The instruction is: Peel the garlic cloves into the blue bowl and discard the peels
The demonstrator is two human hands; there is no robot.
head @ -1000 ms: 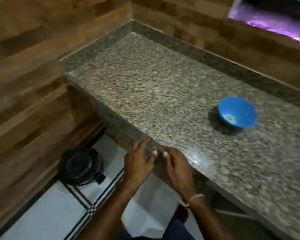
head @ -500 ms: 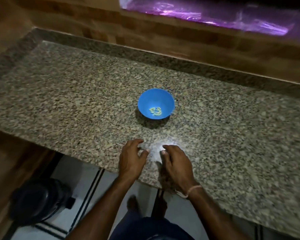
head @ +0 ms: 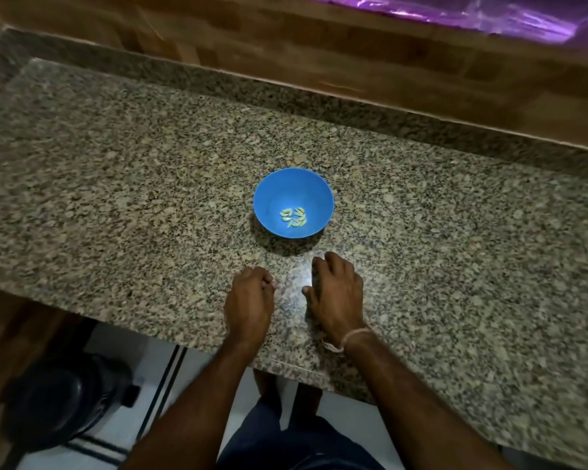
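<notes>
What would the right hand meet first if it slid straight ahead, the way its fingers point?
The right hand would probably meet the near wall of the blue bowl first; only granite countertop lies between. It might just pass its right edge.

A small round blue bowl [head: 286, 186] stands upright near the middle of the speckled granite table [head: 116, 198]. A handful of pale peeled garlic cloves [head: 293, 217] lies clustered at its bottom, toward the near side.
</notes>
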